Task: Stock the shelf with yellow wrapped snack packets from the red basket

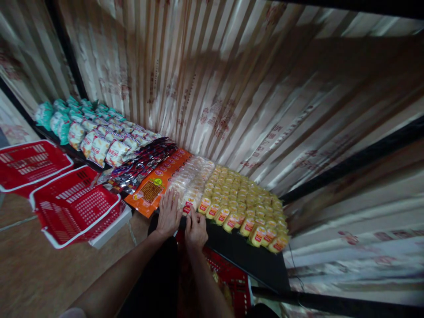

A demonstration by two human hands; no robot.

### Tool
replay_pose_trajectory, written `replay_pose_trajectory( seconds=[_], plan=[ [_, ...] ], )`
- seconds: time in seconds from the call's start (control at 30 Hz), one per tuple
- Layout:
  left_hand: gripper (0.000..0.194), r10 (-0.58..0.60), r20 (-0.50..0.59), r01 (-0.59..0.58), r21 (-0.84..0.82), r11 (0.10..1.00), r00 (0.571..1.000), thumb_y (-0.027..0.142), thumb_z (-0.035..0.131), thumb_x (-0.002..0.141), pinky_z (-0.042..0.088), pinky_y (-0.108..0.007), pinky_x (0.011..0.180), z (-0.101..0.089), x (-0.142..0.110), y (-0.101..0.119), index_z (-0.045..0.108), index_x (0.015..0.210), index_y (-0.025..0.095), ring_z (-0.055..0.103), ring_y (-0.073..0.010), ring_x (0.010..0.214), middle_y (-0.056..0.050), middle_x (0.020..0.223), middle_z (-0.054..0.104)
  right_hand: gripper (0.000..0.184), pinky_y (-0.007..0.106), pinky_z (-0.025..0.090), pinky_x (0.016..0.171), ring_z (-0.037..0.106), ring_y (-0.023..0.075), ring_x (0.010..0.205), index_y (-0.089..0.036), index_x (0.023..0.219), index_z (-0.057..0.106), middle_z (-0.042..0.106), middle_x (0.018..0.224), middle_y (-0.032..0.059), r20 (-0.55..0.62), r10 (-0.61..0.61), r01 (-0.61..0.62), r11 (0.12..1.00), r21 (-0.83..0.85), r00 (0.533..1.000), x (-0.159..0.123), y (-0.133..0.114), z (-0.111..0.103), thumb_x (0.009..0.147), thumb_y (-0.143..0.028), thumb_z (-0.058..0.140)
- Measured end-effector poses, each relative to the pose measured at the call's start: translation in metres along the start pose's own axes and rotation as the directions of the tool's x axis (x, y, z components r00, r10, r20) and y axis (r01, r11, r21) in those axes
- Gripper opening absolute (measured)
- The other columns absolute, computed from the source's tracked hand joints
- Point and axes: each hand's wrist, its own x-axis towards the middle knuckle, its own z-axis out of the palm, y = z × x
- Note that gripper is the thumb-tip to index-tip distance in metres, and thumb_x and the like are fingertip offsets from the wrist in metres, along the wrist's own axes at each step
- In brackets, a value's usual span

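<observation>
My left hand [168, 214] lies flat with fingers stretched out on the front of a row of clear-wrapped pale snack packs [188, 179] on a black shelf [245, 254]. My right hand [195, 227] is beside it, fingers curled and pinching the red-labelled front pack [187, 207] of that row. To the left lie orange snack packets [155, 185]. To the right stand rows of small yellow packs [241, 198].
Further left on the shelf are dark shiny packets [142, 165], white-and-orange bags [106, 145] and green-white bags [56, 117]. Two red shopping baskets [76, 205] sit on the brown floor at left. Striped sheeting [232, 79] hangs behind the shelf.
</observation>
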Motion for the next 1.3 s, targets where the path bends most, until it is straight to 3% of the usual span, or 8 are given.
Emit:
replay_pose_trajectory(
  seconds=[0.27,0.5,0.7,1.0,1.13,1.2,1.3],
  plan=[
    [0.060,-0.081,-0.035,0.076,-0.114,0.991,0.996,0.028,0.039,0.089,0.032,-0.047,0.104,0.000,-0.017,-0.010,0.015,0.142,0.012,0.023,-0.0276,0.135,-0.018,0.143,0.030,0.042,0.022,0.043,0.065,0.051,0.0154,0.081,-0.027,0.127,0.051,0.053,0.089,0.0058,0.001,-0.023,0.023,0.999,0.028,1.000,-0.001,0.001,0.000,0.092,-0.039,0.031],
    [0.062,-0.270,-0.144,0.249,-0.148,0.957,0.952,0.035,0.045,0.087,0.035,-0.051,0.099,0.002,0.002,-0.003,0.020,0.139,0.011,0.030,-0.0314,0.130,-0.022,0.135,0.036,0.040,0.023,0.044,0.066,0.052,0.0157,0.080,-0.027,0.127,0.051,0.054,0.089,0.0059,-0.002,-0.048,0.048,0.999,0.010,0.999,-0.001,0.005,0.002,0.092,-0.036,0.033],
    [0.053,-0.184,-0.083,0.175,-0.102,0.979,0.979,0.029,0.042,0.088,0.031,-0.051,0.104,0.005,0.006,-0.004,0.029,0.135,0.007,0.019,-0.0317,0.135,-0.023,0.142,0.027,0.040,0.022,0.044,0.064,0.053,0.0159,0.080,-0.027,0.129,0.049,0.055,0.088,0.0064,-0.008,-0.071,0.071,0.997,0.004,0.997,-0.003,0.006,0.005,0.091,-0.031,0.034],
    [0.069,-0.095,-0.084,0.083,-0.143,0.986,0.992,0.036,0.038,0.089,0.022,-0.054,0.108,0.007,-0.002,-0.009,0.005,0.142,0.006,0.004,-0.0310,0.138,-0.022,0.149,0.008,0.044,0.024,0.047,0.070,0.053,0.0147,0.083,-0.029,0.130,0.047,0.054,0.097,0.0067,0.032,-0.059,0.057,0.997,0.051,0.998,-0.005,0.002,-0.005,0.087,-0.021,0.036],
    [0.063,-0.126,-0.090,0.105,-0.207,0.973,0.988,0.034,0.040,0.089,0.020,-0.054,0.108,-0.011,0.001,0.013,0.013,0.141,0.009,0.003,-0.0309,0.138,-0.020,0.150,0.006,0.048,0.028,0.047,0.080,0.053,0.0147,0.092,-0.028,0.126,0.050,0.051,0.114,0.0075,0.064,-0.055,0.045,0.988,0.145,0.996,-0.006,-0.003,-0.014,0.082,-0.012,0.037],
    [0.049,-0.167,-0.106,0.135,-0.259,0.956,0.980,0.028,0.040,0.088,0.023,-0.051,0.108,-0.024,-0.002,0.033,0.031,0.133,0.009,0.014,-0.0295,0.137,-0.020,0.145,0.022,0.047,0.030,0.046,0.085,0.052,0.0159,0.098,-0.023,0.124,0.052,0.046,0.123,0.0101,0.042,-0.043,0.033,0.974,0.225,0.998,-0.010,-0.004,-0.020,0.082,-0.011,0.036],
    [0.027,-0.260,-0.092,0.209,-0.373,0.904,0.961,0.022,0.039,0.086,0.037,-0.043,0.100,-0.038,-0.020,0.067,0.051,0.108,0.013,0.044,-0.0234,0.118,-0.015,0.118,0.049,0.041,0.032,0.045,0.088,0.052,0.0165,0.104,-0.014,0.118,0.054,0.049,0.121,0.0141,-0.032,0.017,-0.003,0.921,0.389,0.999,-0.031,0.007,-0.031,0.085,-0.014,0.030]
  ],
)
